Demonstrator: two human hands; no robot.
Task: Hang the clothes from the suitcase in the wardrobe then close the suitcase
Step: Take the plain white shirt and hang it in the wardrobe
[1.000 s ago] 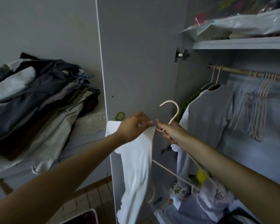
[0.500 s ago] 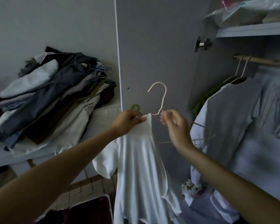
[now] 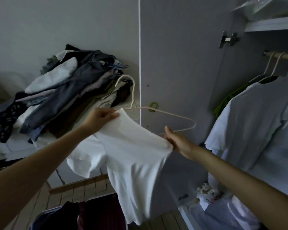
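your left hand (image 3: 100, 117) and right hand (image 3: 178, 141) are pinching the white shirt (image 3: 136, 156) at opposite ends, stretching it so the hanger (image 3: 170, 114) is seating inside.

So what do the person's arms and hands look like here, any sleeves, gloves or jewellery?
Both forearms are bare as far as the frame shows: no sleeve reaches into view on either side. The left hand and right hand wear no gloves, and no watch, bracelet or ring is visible. The light is dim, so something very small could go unseen.
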